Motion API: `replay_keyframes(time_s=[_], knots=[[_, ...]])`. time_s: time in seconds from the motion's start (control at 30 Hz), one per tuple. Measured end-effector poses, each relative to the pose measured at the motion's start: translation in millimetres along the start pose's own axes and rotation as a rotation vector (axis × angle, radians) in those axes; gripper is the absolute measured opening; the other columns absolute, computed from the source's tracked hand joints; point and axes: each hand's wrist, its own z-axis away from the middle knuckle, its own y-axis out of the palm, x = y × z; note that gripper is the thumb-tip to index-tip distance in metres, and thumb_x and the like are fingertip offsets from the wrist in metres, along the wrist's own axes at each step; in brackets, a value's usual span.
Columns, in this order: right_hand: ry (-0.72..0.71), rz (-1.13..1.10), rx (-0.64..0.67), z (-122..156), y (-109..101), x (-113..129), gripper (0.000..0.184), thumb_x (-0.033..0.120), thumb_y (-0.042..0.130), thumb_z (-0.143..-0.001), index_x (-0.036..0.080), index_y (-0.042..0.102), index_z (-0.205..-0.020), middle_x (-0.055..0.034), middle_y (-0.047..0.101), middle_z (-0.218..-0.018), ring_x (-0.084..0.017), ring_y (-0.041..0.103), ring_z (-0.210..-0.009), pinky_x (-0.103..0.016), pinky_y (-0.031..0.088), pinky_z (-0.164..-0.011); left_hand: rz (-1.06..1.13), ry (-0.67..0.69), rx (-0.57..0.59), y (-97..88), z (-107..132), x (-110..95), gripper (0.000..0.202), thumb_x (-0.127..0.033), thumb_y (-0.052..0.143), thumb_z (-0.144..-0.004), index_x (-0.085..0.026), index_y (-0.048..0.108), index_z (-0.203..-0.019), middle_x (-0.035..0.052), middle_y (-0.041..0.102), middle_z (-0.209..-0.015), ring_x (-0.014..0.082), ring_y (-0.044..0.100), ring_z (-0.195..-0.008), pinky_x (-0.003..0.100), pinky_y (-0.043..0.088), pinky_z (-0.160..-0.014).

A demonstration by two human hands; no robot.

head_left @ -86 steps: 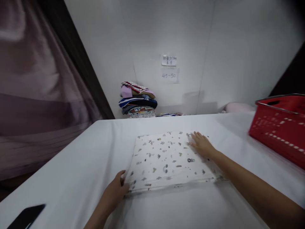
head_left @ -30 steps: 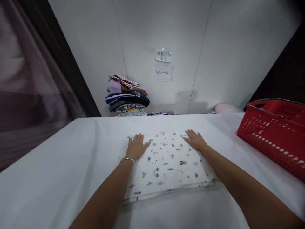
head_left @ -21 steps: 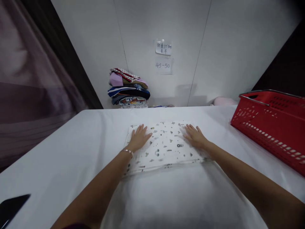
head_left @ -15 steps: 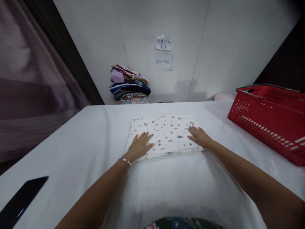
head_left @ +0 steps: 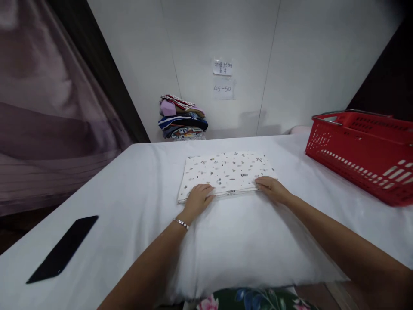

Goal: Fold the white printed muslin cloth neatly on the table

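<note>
White-covered table (head_left: 135,185) before pale wall (head_left: 300,56); half-curled hands (head_left: 198,201) (head_left: 273,189) touch printed cloth (head_left: 229,172), grip unclear.

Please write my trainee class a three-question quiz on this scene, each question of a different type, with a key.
1. True or false: the red basket stands to the left of the patterned cloth.

2. Multiple choice: which wrist wears the bracelet?
A) left
B) right
C) both

3. Fill in the blank with "near" or "far": the left hand and the right hand are at the ____ edge of the cloth.

Key:
1. False; it stands to the right.
2. A
3. near
</note>
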Motion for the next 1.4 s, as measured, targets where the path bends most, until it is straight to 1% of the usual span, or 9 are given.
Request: replay_keyframes(time_s=[0.1, 0.2, 0.33, 0.53, 0.7, 0.9, 1.03, 1.17, 1.4], knots=[[0.063, 0.021, -0.01, 1, 2, 4, 0.029, 0.035, 0.044, -0.089, 0.027, 0.067, -0.104, -0.0053, 0.067, -0.107, -0.024, 0.06, -0.101, -0.041, 0.05, -0.086, 0.008, -0.031, -0.035, 8.8, -2, 0, 0.025, -0.032, 0.049, -0.087, -0.022, 0.063, -0.106, 0.0049, 0.063, -0.106, 0.0202, 0.053, -0.1, 0.037, 0.043, -0.087], [0.036, 0.043, -0.029, 1, 6, 6, 0.028, 0.034, 0.046, -0.088, 0.026, 0.067, -0.105, -0.0058, 0.066, -0.107, -0.024, 0.058, -0.102, -0.041, 0.049, -0.087, 0.027, -0.039, -0.05, 13.0, -5, 3, 0.023, -0.03, 0.049, -0.087, -0.023, 0.065, -0.103, 0.0044, 0.064, -0.102, 0.0198, 0.053, -0.098, 0.037, 0.044, -0.086], [-0.033, 0.068, -0.066, 0, 13, 9, 0.027, 0.032, 0.047, -0.088, 0.025, 0.069, -0.102, -0.0073, 0.066, -0.107, -0.024, 0.058, -0.1, -0.041, 0.049, -0.086, 0.068, -0.083, -0.065, 13.9, -4, 3, 0.023, -0.03, 0.049, -0.087, -0.023, 0.066, -0.1, 0.0036, 0.064, -0.1, 0.019, 0.054, -0.095, 0.037, 0.045, -0.085], [-0.001, 0.072, -0.161, 0, 15, 14, 0.027, 0.028, 0.043, -0.091, 0.023, 0.069, -0.095, -0.0088, 0.066, -0.098, -0.023, 0.059, -0.093, -0.04, 0.049, -0.082, 0.113, -0.099, -0.057, 12.6, -4, 2, 0.026, -0.031, 0.044, -0.09, -0.025, 0.067, -0.098, 0.0028, 0.065, -0.1, 0.0181, 0.053, -0.096, 0.036, 0.044, -0.086], [-0.046, 0.132, -0.088, 8, 12, 15, 0.028, 0.031, 0.041, -0.091, 0.027, 0.069, -0.098, -0.0084, 0.066, -0.1, -0.024, 0.058, -0.095, -0.044, 0.049, -0.079, 0.092, -0.095, -0.029, 10.4, -4, 0, 0.028, -0.032, 0.041, -0.091, -0.024, 0.067, -0.099, 0.0032, 0.064, -0.101, 0.0187, 0.053, -0.095, 0.037, 0.044, -0.085], [-0.069, 0.127, -0.06, 11, 12, 14, 0.027, 0.032, 0.045, -0.09, 0.026, 0.065, -0.107, -0.0099, 0.063, -0.107, -0.025, 0.056, -0.098, -0.043, 0.047, -0.081, 0.058, -0.08, -0.008, 11.5, -3, 1, 0.028, -0.034, 0.043, -0.09, -0.024, 0.064, -0.104, 0.0042, 0.063, -0.105, 0.0198, 0.051, -0.099, 0.037, 0.043, -0.087], [-0.058, 0.15, -0.077, 10, 14, 15, 0.026, 0.029, 0.045, -0.09, 0.024, 0.067, -0.103, -0.0099, 0.063, -0.104, -0.024, 0.056, -0.096, -0.04, 0.047, -0.08, 0.025, -0.07, 0.014, 12.4, -3, 2, 0.029, -0.035, 0.049, -0.087, -0.024, 0.061, -0.111, 0.0048, 0.061, -0.107, 0.021, 0.05, -0.102, 0.037, 0.042, -0.088], [-0.014, 0.098, -0.121, 9, 17, 14, 0.028, 0.029, 0.042, -0.091, 0.026, 0.068, -0.101, -0.0084, 0.065, -0.102, -0.023, 0.056, -0.095, -0.04, 0.048, -0.08, 0.016, -0.076, 0.021, 10.9, -4, 0, 0.025, -0.03, 0.046, -0.089, -0.023, 0.064, -0.106, 0.0042, 0.061, -0.101, 0.0193, 0.051, -0.097, 0.036, 0.042, -0.086], [0.011, 0.064, -0.112, 8, 18, 14, 0.029, 0.031, 0.042, -0.09, 0.027, 0.069, -0.102, -0.0082, 0.065, -0.104, -0.025, 0.057, -0.096, -0.044, 0.048, -0.08, 0.022, -0.079, 0.02, 10.1, -7, -3, 0.026, -0.033, 0.046, -0.089, -0.023, 0.064, -0.105, 0.0045, 0.062, -0.102, 0.0195, 0.051, -0.098, 0.036, 0.042, -0.086]])
